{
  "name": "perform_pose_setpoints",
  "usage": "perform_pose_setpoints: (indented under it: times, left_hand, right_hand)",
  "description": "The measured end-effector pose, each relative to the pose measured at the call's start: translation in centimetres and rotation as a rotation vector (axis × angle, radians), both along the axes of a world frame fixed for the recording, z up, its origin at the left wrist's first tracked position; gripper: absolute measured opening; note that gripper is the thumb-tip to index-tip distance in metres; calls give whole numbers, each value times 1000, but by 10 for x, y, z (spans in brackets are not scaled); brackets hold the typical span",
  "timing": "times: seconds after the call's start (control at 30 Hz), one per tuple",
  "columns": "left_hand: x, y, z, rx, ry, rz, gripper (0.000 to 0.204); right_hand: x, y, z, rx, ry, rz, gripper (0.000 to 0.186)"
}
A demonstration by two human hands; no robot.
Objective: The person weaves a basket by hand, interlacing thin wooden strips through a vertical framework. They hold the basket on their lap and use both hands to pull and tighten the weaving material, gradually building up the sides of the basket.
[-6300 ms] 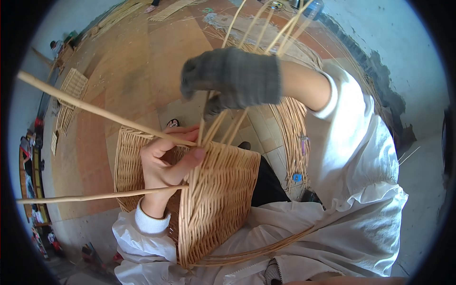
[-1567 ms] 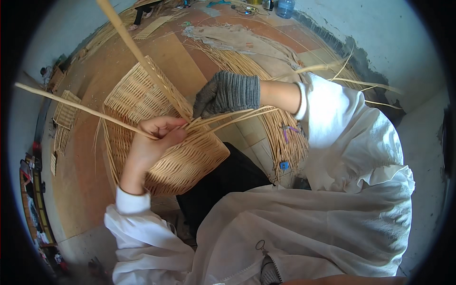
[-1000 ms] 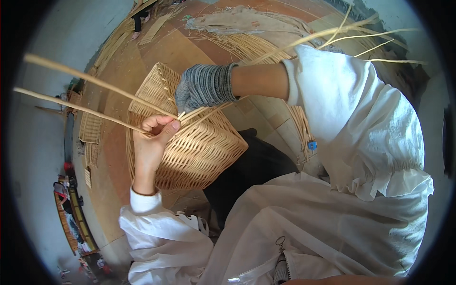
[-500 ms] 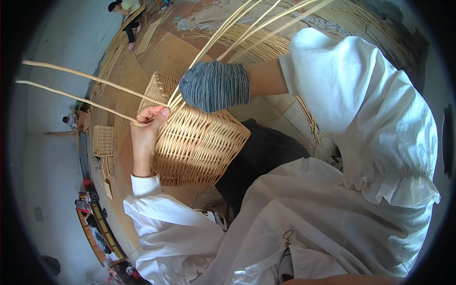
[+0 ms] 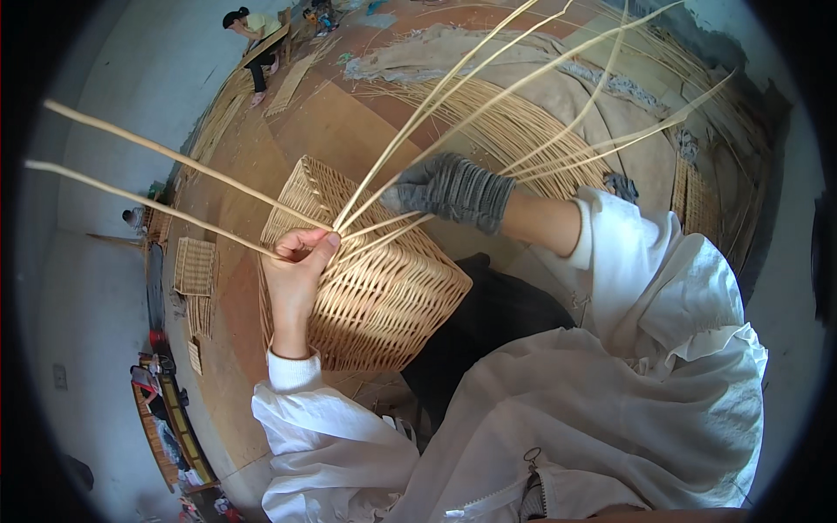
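Observation:
A woven wicker basket [image 5: 384,305] rests tilted against my dark-trousered lap. At its upper corner my bare left hand [image 5: 295,275] is closed, thumb and fingers pinching the bases of the long pale willow rods [image 5: 408,129]. Two of the rods [image 5: 174,157] run off to the left from this pinch; others fan up and to the right. My right hand [image 5: 449,190], in a grey ribbed glove, is closed around a rod just above the basket's far side. Its fingertips are partly hidden, and some rods pass by or under the glove.
Bundles of long rods [image 5: 532,148] and crumpled cloth [image 5: 436,54] lie on the floor ahead. A person [image 5: 253,39] sits at the far left. Another wicker basket [image 5: 194,266] stands left, near a long bamboo bench [image 5: 187,427] by the wall.
My right hand has moved right and down from the basket corner, and the rods have spread wider apart. My left hand keeps its pinch. The view has shifted slightly, putting the basket lower.

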State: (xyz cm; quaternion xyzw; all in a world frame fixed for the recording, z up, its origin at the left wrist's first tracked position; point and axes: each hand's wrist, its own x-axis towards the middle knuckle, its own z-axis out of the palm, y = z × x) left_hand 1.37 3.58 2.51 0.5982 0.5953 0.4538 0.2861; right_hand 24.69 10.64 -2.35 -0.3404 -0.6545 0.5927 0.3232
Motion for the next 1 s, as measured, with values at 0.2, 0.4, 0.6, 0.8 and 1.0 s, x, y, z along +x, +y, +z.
perform_pose_setpoints:
  times: [0.2, 0.4, 0.6, 0.8, 1.0]
  left_hand:
    - [4, -3, 4, -40, -30, -2, 10]
    - [5, 0, 4, -42, -74, -25, 11]
    - [7, -9, 16, -44, -5, -18, 13]
    - [10, -16, 30, -43, 109, 21, 18]
    - [5, -17, 19, -27, 42, -16, 18]
  right_hand:
    - [8, 17, -13, -152, 368, 159, 38]
    - [10, 9, 3, 88, 315, 156, 34]
    - [4, -21, 63, 1668, -447, 380, 28]
    - [-9, -17, 92, 1628, -525, 639, 32]
    - [-23, 20, 102, 2102, -321, 842, 21]
